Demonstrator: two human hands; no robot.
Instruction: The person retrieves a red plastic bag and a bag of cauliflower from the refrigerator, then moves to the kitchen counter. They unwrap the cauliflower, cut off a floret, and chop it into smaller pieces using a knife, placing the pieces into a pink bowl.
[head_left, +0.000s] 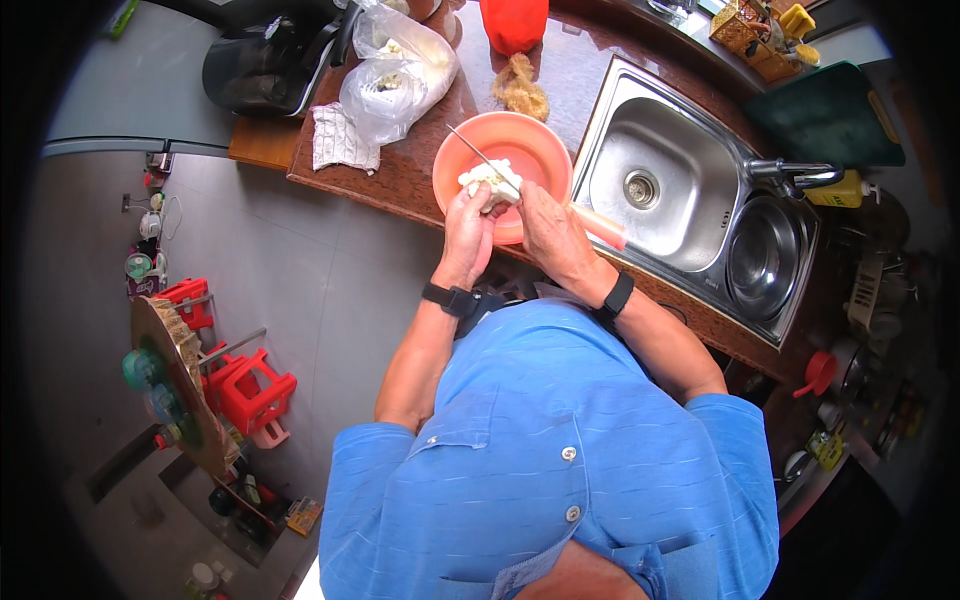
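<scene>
Over an orange plastic basin with a long handle, my left hand holds a piece of cauliflower. My right hand grips a knife, whose thin blade lies across the top of the cauliflower and points to the upper left. The knife's handle is hidden in my fingers. Behind the basin lies a tangled tan scrubber or mesh. Clear plastic bags with pale pieces inside rest at the left on the counter, beside a folded white checked cloth.
Right of the basin is a steel sink with a faucet and a round metal lid or bowl. A red container stands behind, a black appliance at upper left. Red plastic stools stand on the floor at left.
</scene>
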